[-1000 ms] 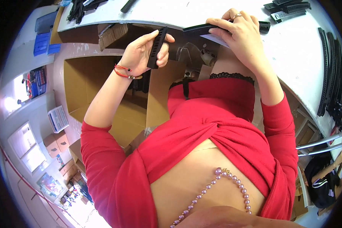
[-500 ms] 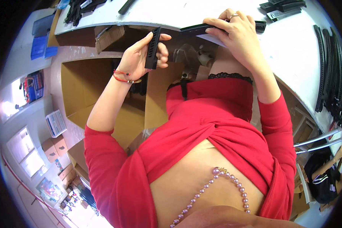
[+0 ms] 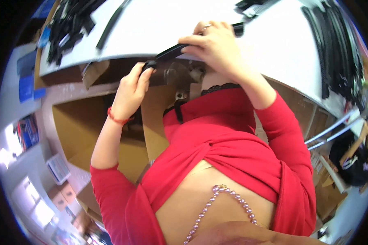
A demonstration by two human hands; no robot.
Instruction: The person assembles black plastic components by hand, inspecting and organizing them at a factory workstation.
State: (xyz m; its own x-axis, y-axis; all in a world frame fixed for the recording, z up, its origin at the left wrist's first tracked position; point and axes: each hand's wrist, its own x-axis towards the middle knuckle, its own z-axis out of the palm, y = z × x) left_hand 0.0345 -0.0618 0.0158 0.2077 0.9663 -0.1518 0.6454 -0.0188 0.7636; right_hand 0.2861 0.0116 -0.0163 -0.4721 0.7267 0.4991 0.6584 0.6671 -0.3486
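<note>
My right hand (image 3: 218,51) grips a long black plastic strip (image 3: 168,53) over the front edge of the white table. One end of the strip points down to the left and the other shows beyond my knuckles. My left hand (image 3: 130,92) is closed, thumb and fingers pinching a short black slotted piece (image 3: 150,64). That piece is seen nearly end-on, right at the strip's left end. Blur keeps me from telling whether the two are joined or only touching.
On the white table (image 3: 151,24) lie a heap of black parts (image 3: 71,32), a lone black strip (image 3: 111,26) and a row of long black strips (image 3: 337,53). An open cardboard box (image 3: 98,134) stands below left. Another person's arm (image 3: 355,145) shows at the far right.
My left hand has turned and brought the slotted piece to the strip's left end. The strip now tilts more steeply. The whole view has also shifted.
</note>
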